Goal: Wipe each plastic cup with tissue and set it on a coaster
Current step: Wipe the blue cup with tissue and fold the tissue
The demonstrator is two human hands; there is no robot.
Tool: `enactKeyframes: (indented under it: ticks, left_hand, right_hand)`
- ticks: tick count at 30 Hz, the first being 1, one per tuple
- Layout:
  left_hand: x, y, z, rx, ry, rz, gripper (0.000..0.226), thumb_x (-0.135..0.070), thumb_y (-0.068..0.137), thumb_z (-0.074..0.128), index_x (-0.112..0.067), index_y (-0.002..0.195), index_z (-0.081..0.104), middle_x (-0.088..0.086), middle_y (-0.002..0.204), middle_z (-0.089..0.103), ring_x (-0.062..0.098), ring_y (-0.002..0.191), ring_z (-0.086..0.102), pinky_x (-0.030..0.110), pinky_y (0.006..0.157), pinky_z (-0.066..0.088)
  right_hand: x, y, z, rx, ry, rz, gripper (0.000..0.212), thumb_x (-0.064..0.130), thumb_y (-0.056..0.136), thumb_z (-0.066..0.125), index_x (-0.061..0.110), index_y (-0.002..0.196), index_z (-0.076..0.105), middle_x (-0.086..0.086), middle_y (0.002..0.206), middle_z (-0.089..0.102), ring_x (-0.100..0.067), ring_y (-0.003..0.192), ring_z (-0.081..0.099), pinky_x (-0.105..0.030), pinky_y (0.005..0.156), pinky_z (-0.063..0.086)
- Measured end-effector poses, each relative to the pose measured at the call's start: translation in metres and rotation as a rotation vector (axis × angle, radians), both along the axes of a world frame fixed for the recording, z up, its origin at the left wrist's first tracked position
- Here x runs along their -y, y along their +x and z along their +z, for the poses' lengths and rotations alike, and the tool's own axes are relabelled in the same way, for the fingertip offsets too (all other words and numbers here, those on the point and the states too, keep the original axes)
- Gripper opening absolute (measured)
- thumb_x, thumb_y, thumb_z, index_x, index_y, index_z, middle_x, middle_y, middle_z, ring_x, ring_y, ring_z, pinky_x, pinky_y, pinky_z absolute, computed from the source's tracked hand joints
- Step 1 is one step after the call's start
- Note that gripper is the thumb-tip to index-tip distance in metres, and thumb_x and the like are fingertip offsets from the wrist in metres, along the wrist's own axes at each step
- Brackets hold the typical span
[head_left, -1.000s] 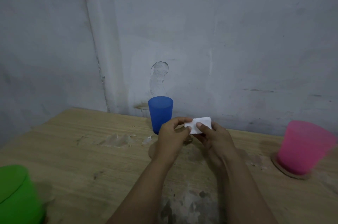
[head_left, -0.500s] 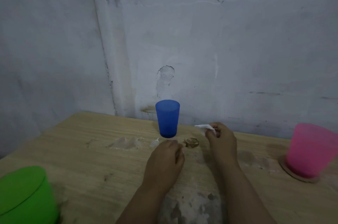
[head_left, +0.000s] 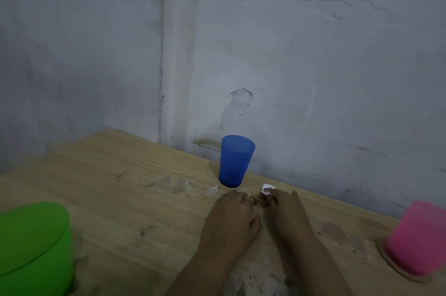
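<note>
Three cups on a wooden table, both hands at centre.
Lower left: green cup. Centre: blue cup upright near the wall; below it, left hand, fingers curled at a small brown coaster, grip unclear; right hand pinches tissue. Lower right: pink cup on a coaster.

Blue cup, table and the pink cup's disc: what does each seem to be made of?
The tall blue tumbler-shaped cup looks like translucent plastic, with a smooth matte sheen. The pale rectangular table looks like wood or wood-grain laminate: streaked grain, scuffed whitish patches. The thin brown round coaster under the pink cup may be cork or board; too blurred to tell.
</note>
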State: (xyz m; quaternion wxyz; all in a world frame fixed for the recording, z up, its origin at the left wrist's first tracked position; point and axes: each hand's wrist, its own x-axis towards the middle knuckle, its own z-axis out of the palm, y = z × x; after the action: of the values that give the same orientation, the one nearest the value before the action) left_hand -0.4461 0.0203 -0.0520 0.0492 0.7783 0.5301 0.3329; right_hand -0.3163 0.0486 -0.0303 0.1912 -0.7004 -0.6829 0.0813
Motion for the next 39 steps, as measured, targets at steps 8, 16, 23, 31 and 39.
enactKeyframes:
  ticks: [8,16,23,31,39]
  left_hand:
    - [-0.002,0.001,-0.001,0.104,0.042,0.007,0.029,-0.033,0.091,0.054,-0.016,0.114,0.059,0.0,0.108,0.061,0.015,0.101,0.055,0.023,0.089,0.04]
    - [-0.007,0.002,-0.007,-0.011,-0.047,0.058,0.038,-0.04,0.094,0.043,-0.017,0.124,0.049,-0.001,0.123,0.052,0.014,0.117,0.045,0.027,0.105,0.033]
    - [-0.011,0.004,-0.011,0.015,-0.122,0.081,0.054,-0.052,0.087,0.049,-0.022,0.132,0.042,-0.003,0.133,0.047,0.012,0.123,0.042,0.025,0.108,0.029]
    - [-0.011,0.002,-0.011,-0.064,-0.136,0.103,0.059,-0.061,0.085,0.046,-0.019,0.127,0.048,-0.002,0.126,0.052,0.013,0.117,0.046,0.028,0.107,0.033]
    - [-0.011,-0.001,-0.01,-0.179,-0.135,0.11,0.068,-0.066,0.084,0.042,-0.021,0.136,0.041,-0.005,0.139,0.042,0.012,0.132,0.035,0.037,0.119,0.013]
  right_hand:
    - [0.006,-0.005,0.005,0.064,-0.14,0.205,0.041,0.02,0.1,0.033,0.029,0.139,0.042,-0.01,0.147,0.042,-0.026,0.139,0.031,-0.031,0.11,0.027]
    - [0.008,-0.012,0.029,0.118,-0.242,0.191,0.039,0.013,0.097,0.036,0.013,0.137,0.041,-0.008,0.152,0.032,-0.022,0.145,0.016,-0.024,0.111,0.025]
    - [0.022,0.003,0.023,0.143,-0.219,0.233,0.043,0.025,0.099,0.039,0.035,0.141,0.036,0.003,0.156,0.024,-0.016,0.145,0.016,-0.028,0.114,0.018]
    - [0.006,-0.004,0.013,0.163,-0.183,0.219,0.043,0.024,0.098,0.04,0.03,0.14,0.04,-0.008,0.154,0.029,-0.025,0.142,0.026,-0.032,0.114,0.022]
    - [0.004,0.019,0.008,0.116,-0.096,0.176,0.038,0.021,0.096,0.042,0.031,0.132,0.052,-0.002,0.148,0.042,-0.024,0.144,0.022,-0.031,0.113,0.023]
